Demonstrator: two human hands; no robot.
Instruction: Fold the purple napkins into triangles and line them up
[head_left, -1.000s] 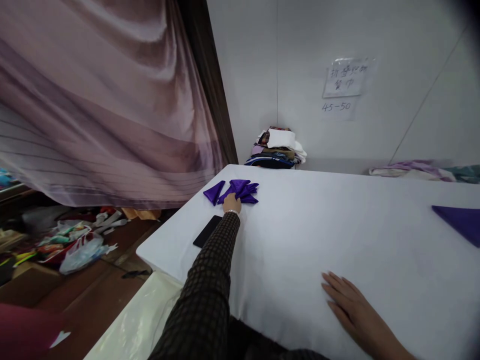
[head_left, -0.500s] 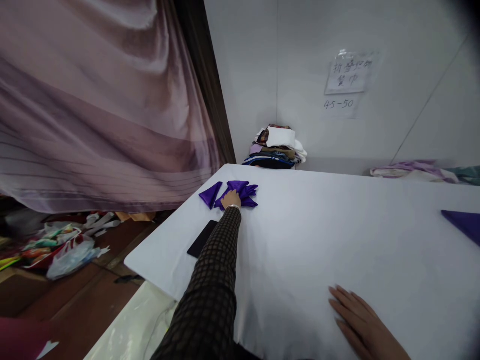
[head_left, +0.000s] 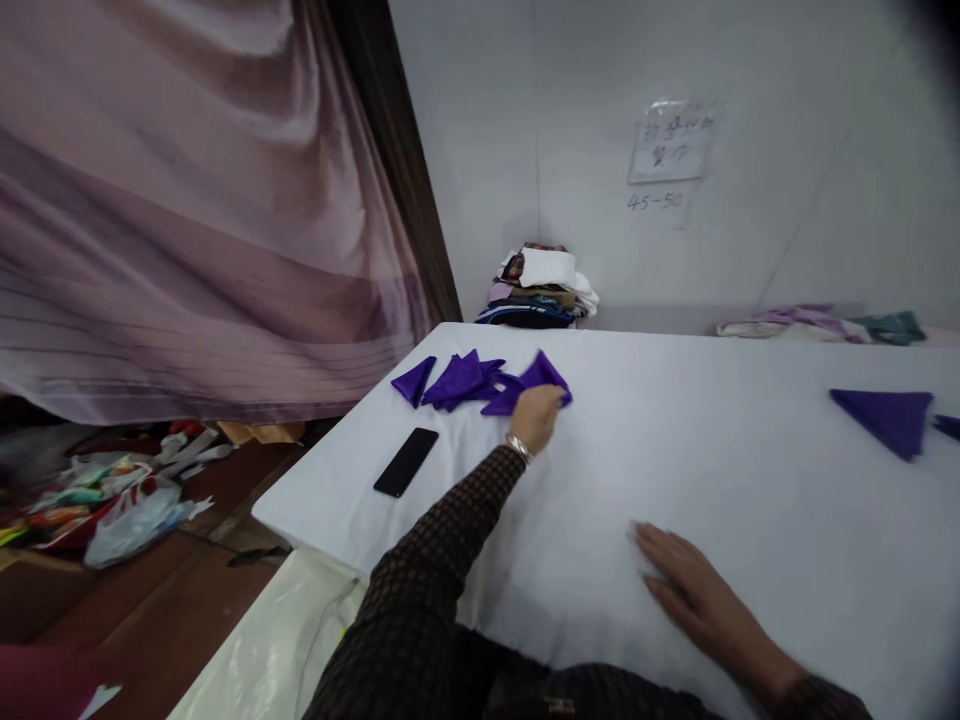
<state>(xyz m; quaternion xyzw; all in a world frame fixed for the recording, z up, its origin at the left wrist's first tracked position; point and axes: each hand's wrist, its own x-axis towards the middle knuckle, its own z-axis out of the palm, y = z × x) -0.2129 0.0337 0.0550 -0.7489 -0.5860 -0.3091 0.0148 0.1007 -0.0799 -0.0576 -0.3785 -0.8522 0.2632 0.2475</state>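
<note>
My left hand (head_left: 538,418), with a silver bracelet at the wrist, is closed on a purple cloth napkin (head_left: 541,370) at the far left part of the table. To its left lies a bunch of folded purple napkins (head_left: 459,380). A single triangular purple napkin (head_left: 415,381) rests at the left end. My right hand (head_left: 686,585), slightly blurred, is over the bare white tabletop near the front, fingers stretched out and holding nothing. Far off to the right are a folded purple napkin (head_left: 889,418) and part of another (head_left: 948,427) cut by the frame edge.
A black phone (head_left: 406,462) lies on the white table (head_left: 600,480), left of my forearm. Folded clothes (head_left: 536,290) are stacked behind the far edge, with more cloth (head_left: 795,322) to the right. A pink curtain (head_left: 195,220) hangs at left, above plastic bags (head_left: 135,525).
My left hand has drawn a napkin from the bunch toward the right. My right hand has shifted a little forward over the table. The view has turned slightly right.
</note>
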